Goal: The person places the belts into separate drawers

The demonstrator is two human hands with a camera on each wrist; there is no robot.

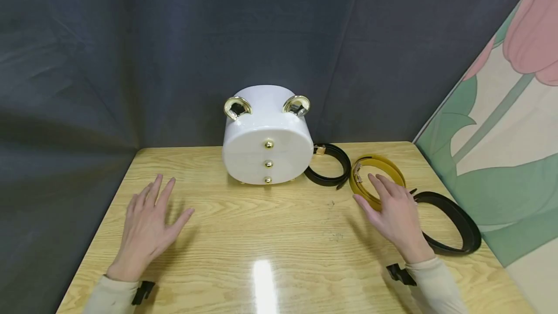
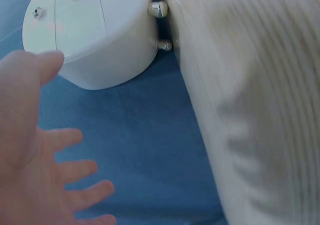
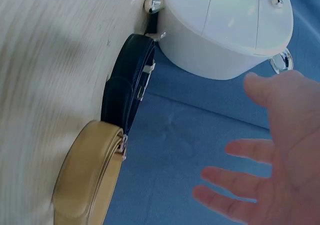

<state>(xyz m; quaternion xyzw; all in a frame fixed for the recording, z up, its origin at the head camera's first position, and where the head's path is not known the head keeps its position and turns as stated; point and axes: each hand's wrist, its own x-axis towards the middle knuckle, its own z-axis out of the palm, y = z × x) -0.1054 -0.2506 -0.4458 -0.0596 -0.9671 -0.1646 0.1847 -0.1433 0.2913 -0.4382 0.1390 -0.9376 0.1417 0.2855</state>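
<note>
Both hands hover over the table with fingers spread, holding nothing. The left hand (image 1: 146,227) is at the left side, apart from any object. The right hand (image 1: 396,214) is nearest to a coiled yellow belt (image 1: 394,167), partly covering it in the head view. At the back middle stands a white rounded box (image 1: 268,120) with gold ear-shaped rings on top and three gold knobs down its front. Right of it lies a coiled black belt (image 1: 344,159) with a gold buckle. Another black belt (image 1: 471,231) lies coiled at the far right, beside the right wrist.
The light wood-grain table (image 1: 226,256) ends against a dark grey cloth (image 1: 244,28) at the back and left. A floral panel (image 1: 501,173) slants along the right edge. Short gold feet (image 2: 159,9) hold the box off the tabletop.
</note>
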